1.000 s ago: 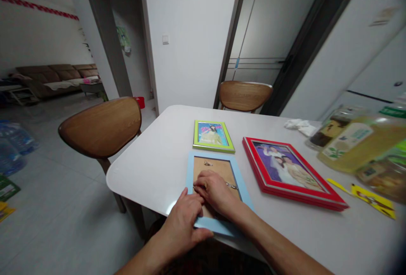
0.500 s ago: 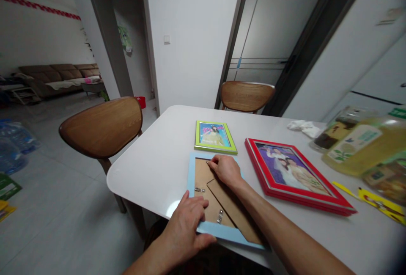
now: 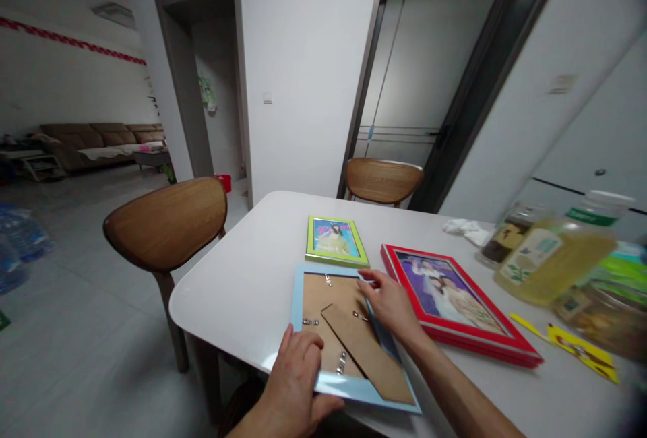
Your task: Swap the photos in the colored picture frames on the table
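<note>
A light-blue picture frame [image 3: 298, 293] lies face down on the table, its brown backing board [image 3: 316, 300] showing. A brown stand leg [image 3: 371, 357] slants across the board. Small metal clips sit along all sides, among them the top clip [image 3: 328, 280] and the right clip [image 3: 360, 316]. My left hand [image 3: 298, 374] grips the frame's near left corner, fingers over the left edge and thumb along the near edge. Over the upper right edge is my right hand [image 3: 388, 300], fingers slightly apart and nothing visible in them.
Beyond lies a green picture frame [image 3: 361, 246] with a photo. Stacked red picture frames [image 3: 429, 320] are at the right. Behind them stand a bottle of yellow liquid [image 3: 571, 259], jars and a white tissue [image 3: 468, 229]. Wooden chairs flank the white table [image 3: 227, 290].
My right hand has moved from the frame's top clip to its upper right side, uncovering the top and right clips. My left hand stays at the corner. The view has tilted up.
</note>
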A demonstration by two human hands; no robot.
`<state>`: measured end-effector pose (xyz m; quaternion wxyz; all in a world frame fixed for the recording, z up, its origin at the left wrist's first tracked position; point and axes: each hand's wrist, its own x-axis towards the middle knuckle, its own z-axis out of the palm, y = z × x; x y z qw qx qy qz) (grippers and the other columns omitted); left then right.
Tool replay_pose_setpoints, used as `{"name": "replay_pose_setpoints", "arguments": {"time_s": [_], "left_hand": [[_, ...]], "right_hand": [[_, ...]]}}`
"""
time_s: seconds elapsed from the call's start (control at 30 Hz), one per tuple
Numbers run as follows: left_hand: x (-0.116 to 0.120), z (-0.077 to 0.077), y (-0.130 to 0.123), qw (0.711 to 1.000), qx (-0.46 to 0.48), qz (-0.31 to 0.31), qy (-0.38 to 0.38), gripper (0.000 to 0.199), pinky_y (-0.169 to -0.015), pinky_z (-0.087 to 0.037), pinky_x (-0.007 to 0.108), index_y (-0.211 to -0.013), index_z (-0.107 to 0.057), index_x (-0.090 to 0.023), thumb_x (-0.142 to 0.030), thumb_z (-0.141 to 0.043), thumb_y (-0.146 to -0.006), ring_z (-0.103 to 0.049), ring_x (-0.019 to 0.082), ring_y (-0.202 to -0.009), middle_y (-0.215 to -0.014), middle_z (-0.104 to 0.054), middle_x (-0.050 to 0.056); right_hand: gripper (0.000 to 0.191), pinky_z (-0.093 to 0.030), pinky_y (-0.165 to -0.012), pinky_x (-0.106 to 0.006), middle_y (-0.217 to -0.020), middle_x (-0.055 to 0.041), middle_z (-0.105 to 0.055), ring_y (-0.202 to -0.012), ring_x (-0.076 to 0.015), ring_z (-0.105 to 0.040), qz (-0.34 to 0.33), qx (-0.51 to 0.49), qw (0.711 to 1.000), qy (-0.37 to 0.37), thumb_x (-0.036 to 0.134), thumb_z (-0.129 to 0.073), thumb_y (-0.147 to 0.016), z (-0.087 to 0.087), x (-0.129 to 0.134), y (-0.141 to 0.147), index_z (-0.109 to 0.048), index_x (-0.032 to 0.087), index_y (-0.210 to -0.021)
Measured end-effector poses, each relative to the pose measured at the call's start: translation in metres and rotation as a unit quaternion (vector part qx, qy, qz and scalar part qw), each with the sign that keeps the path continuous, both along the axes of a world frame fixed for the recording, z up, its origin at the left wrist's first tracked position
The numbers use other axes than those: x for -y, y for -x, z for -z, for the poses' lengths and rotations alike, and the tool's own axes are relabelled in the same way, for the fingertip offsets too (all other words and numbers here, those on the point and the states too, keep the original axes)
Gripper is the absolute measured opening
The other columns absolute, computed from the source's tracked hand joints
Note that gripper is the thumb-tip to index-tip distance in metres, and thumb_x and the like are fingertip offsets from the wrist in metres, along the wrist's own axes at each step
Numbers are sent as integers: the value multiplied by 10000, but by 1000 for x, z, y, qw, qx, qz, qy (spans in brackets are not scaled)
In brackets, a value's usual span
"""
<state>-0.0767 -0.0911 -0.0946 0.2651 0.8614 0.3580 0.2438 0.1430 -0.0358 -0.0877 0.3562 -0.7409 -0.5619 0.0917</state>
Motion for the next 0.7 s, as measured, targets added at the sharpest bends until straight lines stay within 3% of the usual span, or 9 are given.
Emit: {"name": "replay_pose_setpoints", "arguments": {"time_s": [0.07,0.1,0.2,0.3,0.4,0.47,0.53,0.6,0.7], "left_hand": [[-1,-2,3,996,77,-31,18,256,-939,-238,510,-736,-445,-179,-295,-651,-637,-472,261,-980,-1012,-524,97],[0,-3,3,990,126,-48,30,246,-911,-289,484,-714,-429,-183,-330,-621,-665,-469,260,-978,-1015,-516,96],[5,-7,-5,951,288,-52,100,283,-822,-393,382,-720,-416,-187,-454,-509,-732,-469,249,-983,-1050,-493,91],[13,-11,-18,897,394,5,202,326,-788,-427,328,-786,-444,-179,-496,-495,-731,-514,226,-940,-1071,-504,82],[12,-15,-19,859,448,5,245,406,-809,-427,310,-906,-446,-188,-446,-623,-647,-528,224,-957,-1053,-543,68],[5,-18,-10,839,481,-48,250,534,-847,-411,310,-1034,-400,-200,-401,-667,-617,-521,221,-991,-1054,-558,60],[-4,-20,1,820,495,-96,272,602,-845,-418,328,-1143,-320,-205,-390,-630,-662,-537,219,-978,-1091,-546,70],[-12,-19,10,814,480,-114,307,616,-810,-441,345,-1189,-279,-188,-381,-592,-695,-559,226,-943,-1126,-526,94],[-19,-8,15,839,427,-103,323,676,-834,-429,353,-1182,-299,-114,-344,-633,-641,-539,248,-977,-1137,-519,139]], "right_hand": [[406,-436,-730,-305,-973,-109,-612,-834,-184,-577,53,-150,987,-37,378,-467,-702,2,22,-7,-555,124,-1007],[432,-448,-720,-306,-990,-114,-605,-845,-188,-578,68,-252,964,-47,408,-470,-698,4,33,-5,-543,129,-1020],[471,-476,-664,-304,-962,-113,-618,-785,-185,-606,-24,-512,858,26,460,-494,-688,8,59,27,-526,148,-1040],[512,-490,-633,-312,-954,-77,-629,-762,-182,-613,-96,-632,767,43,440,-510,-693,6,68,72,-443,196,-1139],[611,-493,-654,-288,-1018,-41,-613,-816,-178,-604,-66,-684,726,-37,363,-557,-662,0,67,91,-341,222,-1216],[655,-493,-639,-287,-1002,-35,-622,-788,-180,-611,-63,-679,729,-53,329,-552,-663,-3,65,85,-287,223,-1253],[668,-491,-603,-294,-936,-31,-646,-721,-183,-622,-67,-652,755,-36,318,-531,-673,-4,64,71,-258,219,-1274],[665,-486,-576,-296,-873,-30,-662,-669,-186,-625,-59,-604,795,-10,323,-514,-676,-3,64,55,-262,200,-1279],[634,-478,-565,-287,-828,-46,-669,-644,-189,-621,-24,-491,871,15,331,-509,-657,1,61,35,-349,141,-1240]]}}
